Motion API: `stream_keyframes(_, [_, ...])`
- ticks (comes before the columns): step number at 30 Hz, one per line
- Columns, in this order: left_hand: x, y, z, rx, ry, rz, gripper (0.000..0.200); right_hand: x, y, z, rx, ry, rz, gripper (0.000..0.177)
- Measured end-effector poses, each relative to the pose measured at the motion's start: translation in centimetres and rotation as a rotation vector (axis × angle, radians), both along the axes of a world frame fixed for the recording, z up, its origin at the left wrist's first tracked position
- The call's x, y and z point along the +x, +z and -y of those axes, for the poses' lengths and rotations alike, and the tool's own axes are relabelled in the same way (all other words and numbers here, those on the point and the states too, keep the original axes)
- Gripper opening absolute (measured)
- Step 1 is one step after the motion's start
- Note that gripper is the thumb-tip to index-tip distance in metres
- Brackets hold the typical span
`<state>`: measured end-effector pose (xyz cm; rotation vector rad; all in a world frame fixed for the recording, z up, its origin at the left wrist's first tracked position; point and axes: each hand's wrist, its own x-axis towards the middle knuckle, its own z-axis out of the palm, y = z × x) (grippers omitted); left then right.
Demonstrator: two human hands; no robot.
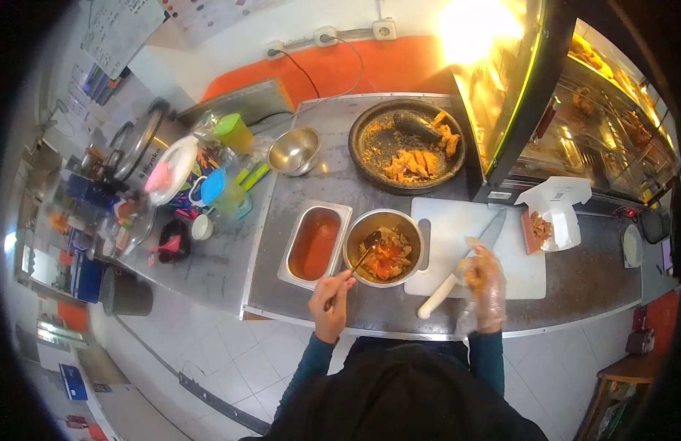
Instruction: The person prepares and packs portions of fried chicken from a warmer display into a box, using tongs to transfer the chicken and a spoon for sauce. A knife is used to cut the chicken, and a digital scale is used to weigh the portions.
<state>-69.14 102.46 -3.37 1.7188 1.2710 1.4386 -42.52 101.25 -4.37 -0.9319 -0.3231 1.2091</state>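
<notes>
My left hand point(331, 301) is closed round the handle of a spoon point(367, 255), whose bowl end dips into a round steel bowl point(421, 257). In that bowl lie brown food pieces topped with red sauce point(388, 261). A clear plastic glove covers my right hand point(490, 294), which hovers over the white cutting board point(528, 275). Its fingers are curled amid orange-brown colour, and I cannot tell what they hold. Beside it a knife point(441, 295) with a pale handle lies across the board. Left of the bowl stands a rectangular steel pan point(284, 273) of red sauce point(316, 242).
A stone mortar point(357, 158) holds orange-brown food and a dark pestle point(416, 127). At the right are an open carton point(564, 213) with food and a lit glass display case point(509, 103). An empty steel bowl point(295, 151) stands near cups and utensils at the left.
</notes>
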Motion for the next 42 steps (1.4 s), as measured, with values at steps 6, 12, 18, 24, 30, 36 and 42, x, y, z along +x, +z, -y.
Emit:
stream_keyframes(6, [0.1, 0.2, -0.1, -0.039, 0.124, 0.282, 0.017, -3.6, -1.5, -3.7, 0.263, 0.136, 1.287, 0.029])
stream_keyframes(12, [0.1, 0.1, -0.1, -0.081, 0.078, 0.181, 0.017, -8.4, -0.4, -5.2, 0.297, 0.341, 1.910, 0.020])
stream_keyframes(18, [0.6, -0.1, -0.4, 0.013, 0.105, 0.065, 0.013, -11.2, -1.4, -6.7, 0.098, 0.681, 1.874, 0.012])
stream_keyframes(24, [0.6, -0.5, 0.4, 0.041, 0.101, 0.114, 0.013, -11.8, -2.2, -8.6, 0.001, 0.930, 1.959, 0.018])
stream_keyframes(30, [-0.8, 0.4, 1.5, 0.081, 0.140, 0.143, 0.012, -10.4, -1.7, -10.1, 0.144, 0.767, 2.013, 0.015])
stream_keyframes(36, [-4.2, 1.2, 1.5, 0.238, 0.395, 0.233, 0.012, -9.2, -0.8, -10.7, 0.102, 0.964, 2.047, 0.022])
stream_keyframes(42, [-5.9, -0.9, -0.7, -0.045, 0.426, 0.275, 0.041, -10.7, 1.6, -11.1, 0.086, 1.163, 2.147, 0.051])
